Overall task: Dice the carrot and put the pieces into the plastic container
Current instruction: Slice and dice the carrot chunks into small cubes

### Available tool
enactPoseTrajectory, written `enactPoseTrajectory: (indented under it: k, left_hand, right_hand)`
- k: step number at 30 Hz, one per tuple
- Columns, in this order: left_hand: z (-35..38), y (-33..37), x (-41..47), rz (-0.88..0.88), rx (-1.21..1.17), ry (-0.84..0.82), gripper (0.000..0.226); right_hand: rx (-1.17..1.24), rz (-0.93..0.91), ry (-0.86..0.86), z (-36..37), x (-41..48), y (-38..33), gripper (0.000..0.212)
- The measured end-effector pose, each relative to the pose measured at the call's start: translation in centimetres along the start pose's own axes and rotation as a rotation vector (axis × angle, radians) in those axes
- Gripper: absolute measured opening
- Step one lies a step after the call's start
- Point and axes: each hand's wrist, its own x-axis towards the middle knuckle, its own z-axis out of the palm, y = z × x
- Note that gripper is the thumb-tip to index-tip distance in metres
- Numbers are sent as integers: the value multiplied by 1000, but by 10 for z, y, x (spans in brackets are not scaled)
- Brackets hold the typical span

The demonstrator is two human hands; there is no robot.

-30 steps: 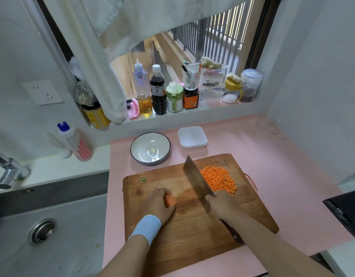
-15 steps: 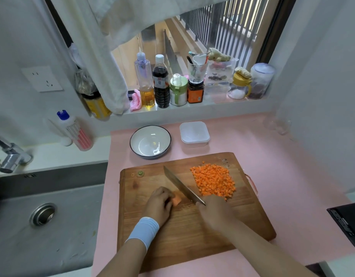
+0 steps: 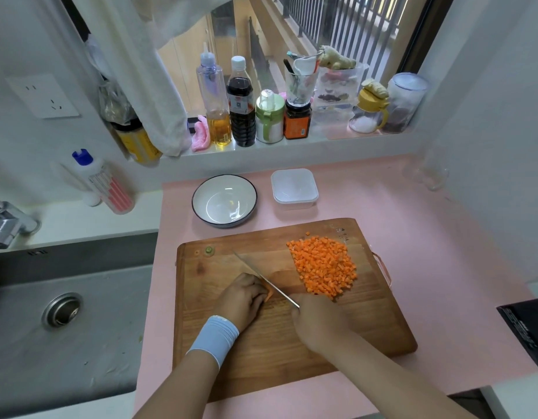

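Most of the carrot piece (image 3: 269, 293) is hidden under the curled fingers of the left hand (image 3: 242, 299), which pins it to the wooden cutting board (image 3: 261, 343) near the board's middle; only a thin orange sliver shows beside the blade. The right hand (image 3: 317, 323) is clenched around the knife (image 3: 263, 279), and the handle is covered completely by that fist. The blade is seen almost edge-on, a thin line running from the fist toward the board's far left corner, resting against the left knuckles. A pale blue wristband (image 3: 213, 338) wraps the left wrist.

The diced carrot (image 3: 323, 264) lies heaped at the board's far right corner. 2 small trimmings (image 3: 208, 251) sit by the far left corner. Beyond the board's far edge, on the pink counter (image 3: 428, 252), stand a dark-rimmed white bowl (image 3: 224, 201) and, to its right, the plastic container (image 3: 294, 189) with its lid on, well apart from the dice.

The labels on the bottles on the windowsill (image 3: 292, 145) are too small to read. A black appliance (image 3: 525, 328) is cut off at the right edge of the view, and the sink (image 3: 62, 322) and tap (image 3: 7, 222) at the left.
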Motion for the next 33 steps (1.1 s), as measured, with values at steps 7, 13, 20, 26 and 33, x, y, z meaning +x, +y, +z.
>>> enactPoseTrajectory:
  k: [7,13,20,26,33]
  left_hand:
    - [-6,4,1,-14,19,-7,11]
    - [-6,6,1,-17,-6,1,13]
    - [-1,0,-2,-18,-16,11,14]
    - [3,0,-3,-37,-66,36,10]
    - [2,3,-4,-36,-68,39,11]
  right_hand:
    - [-162,-24,118,16,-11,-8,27]
    - [-133,5,119,16,-16,-3,30]
    - [-21,91,-23,4,-10,-2,19]
    - [44,138,-85,9,10,1,16]
    - [114,128,-72,2,20,-3,23]
